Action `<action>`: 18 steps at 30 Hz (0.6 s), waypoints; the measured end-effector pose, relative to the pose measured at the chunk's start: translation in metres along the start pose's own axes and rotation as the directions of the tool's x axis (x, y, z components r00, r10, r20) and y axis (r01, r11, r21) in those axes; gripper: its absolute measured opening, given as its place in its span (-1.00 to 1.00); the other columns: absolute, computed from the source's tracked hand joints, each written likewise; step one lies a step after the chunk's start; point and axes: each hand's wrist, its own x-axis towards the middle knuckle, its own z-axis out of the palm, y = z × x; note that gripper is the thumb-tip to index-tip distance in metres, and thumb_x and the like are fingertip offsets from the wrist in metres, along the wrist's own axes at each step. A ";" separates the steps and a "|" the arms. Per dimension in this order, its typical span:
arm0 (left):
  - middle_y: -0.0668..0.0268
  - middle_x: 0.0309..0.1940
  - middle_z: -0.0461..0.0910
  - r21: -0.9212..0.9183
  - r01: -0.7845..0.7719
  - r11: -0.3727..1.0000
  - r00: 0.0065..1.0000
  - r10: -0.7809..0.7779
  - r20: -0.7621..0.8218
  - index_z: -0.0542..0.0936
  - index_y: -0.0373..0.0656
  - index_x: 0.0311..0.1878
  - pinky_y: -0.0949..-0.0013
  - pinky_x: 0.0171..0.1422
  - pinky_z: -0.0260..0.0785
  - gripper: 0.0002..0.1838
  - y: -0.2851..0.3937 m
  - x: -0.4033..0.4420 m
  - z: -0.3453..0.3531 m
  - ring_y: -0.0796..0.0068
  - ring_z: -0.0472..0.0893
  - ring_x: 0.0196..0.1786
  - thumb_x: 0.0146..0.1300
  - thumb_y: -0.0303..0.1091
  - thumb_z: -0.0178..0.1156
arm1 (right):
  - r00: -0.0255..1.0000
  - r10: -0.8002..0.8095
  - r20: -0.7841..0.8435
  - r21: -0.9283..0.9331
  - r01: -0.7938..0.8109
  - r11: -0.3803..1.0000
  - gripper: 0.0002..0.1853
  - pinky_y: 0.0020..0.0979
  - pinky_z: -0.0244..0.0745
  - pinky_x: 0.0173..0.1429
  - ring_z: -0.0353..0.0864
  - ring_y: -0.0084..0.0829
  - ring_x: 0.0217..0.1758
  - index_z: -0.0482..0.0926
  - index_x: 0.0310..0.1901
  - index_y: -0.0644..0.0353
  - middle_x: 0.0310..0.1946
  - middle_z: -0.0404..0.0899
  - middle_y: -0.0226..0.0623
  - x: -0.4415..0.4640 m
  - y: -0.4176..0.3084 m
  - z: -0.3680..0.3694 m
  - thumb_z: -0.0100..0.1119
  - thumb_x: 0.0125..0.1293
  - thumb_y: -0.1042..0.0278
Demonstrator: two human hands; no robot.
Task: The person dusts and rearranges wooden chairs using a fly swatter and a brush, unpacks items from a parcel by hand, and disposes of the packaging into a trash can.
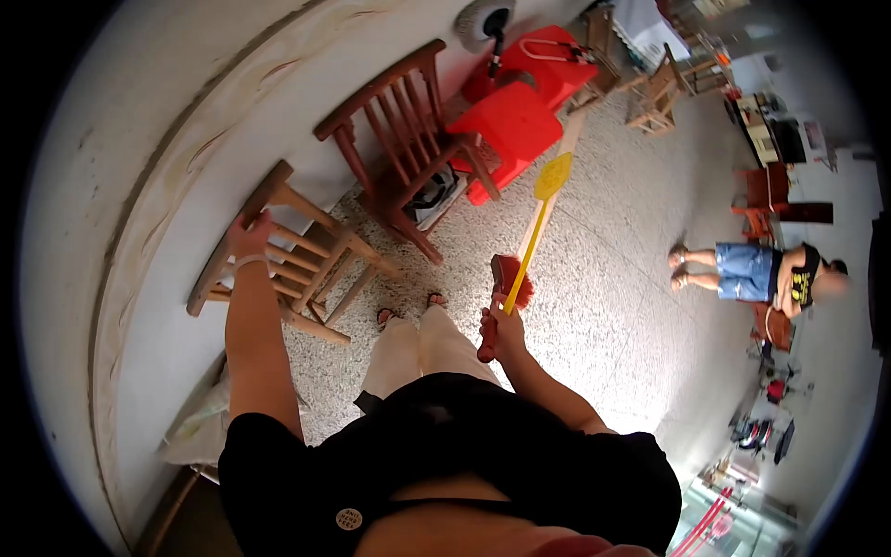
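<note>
My left hand is closed around the top rail of a light wooden chair, which stands beside the wall. In my right hand are two things held together, a red-handled brush with reddish bristles and a yellow fly swatter. The swatter's long handle points away from me, over the speckled floor. A darker wooden chair stands just beyond the light one, with papers or bags partly visible beneath its seat.
Red plastic seats and a fan are along the wall past the chairs. More wooden chairs stand farther back. A person in denim shorts stands at the right. A pale sack lies near the wall at my left.
</note>
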 end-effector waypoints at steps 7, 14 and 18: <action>0.08 -0.07 0.42 -0.810 0.141 0.569 0.982 -0.183 0.042 0.35 -0.38 -0.01 0.04 0.12 0.24 -0.64 -0.004 0.016 0.018 0.17 0.41 -0.01 0.15 -0.38 -0.05 | 0.996 -0.028 -0.089 0.012 0.029 1.000 -0.70 -0.51 0.33 -0.53 0.37 -0.51 -0.53 0.28 -0.06 0.05 -0.44 0.38 -0.27 -0.007 -0.008 -0.023 0.00 0.15 0.40; 0.09 -0.25 0.45 -0.976 0.091 0.196 0.913 -0.408 0.004 0.42 -0.27 -0.25 0.05 0.03 0.26 -0.75 0.010 -0.056 0.059 0.17 0.43 -0.14 0.02 -0.37 -0.10 | 0.996 0.014 -0.092 -0.053 -0.019 0.998 -0.69 -0.53 0.33 -0.53 0.35 -0.52 -0.54 0.29 -0.02 0.08 -0.45 0.39 -0.26 0.005 -0.019 -0.025 -0.01 0.17 0.43; 0.09 -0.11 0.37 -0.982 0.014 0.190 0.862 -0.501 -0.085 0.35 -0.26 -0.13 0.05 0.15 0.18 -0.69 0.044 -0.159 0.099 0.15 0.34 -0.01 0.02 -0.38 -0.06 | 0.997 0.083 0.008 -0.037 -0.082 0.996 -0.70 -0.58 0.33 -0.54 0.37 -0.59 -0.54 0.29 -0.06 0.07 -0.49 0.39 -0.35 0.026 -0.022 -0.044 0.05 0.16 0.34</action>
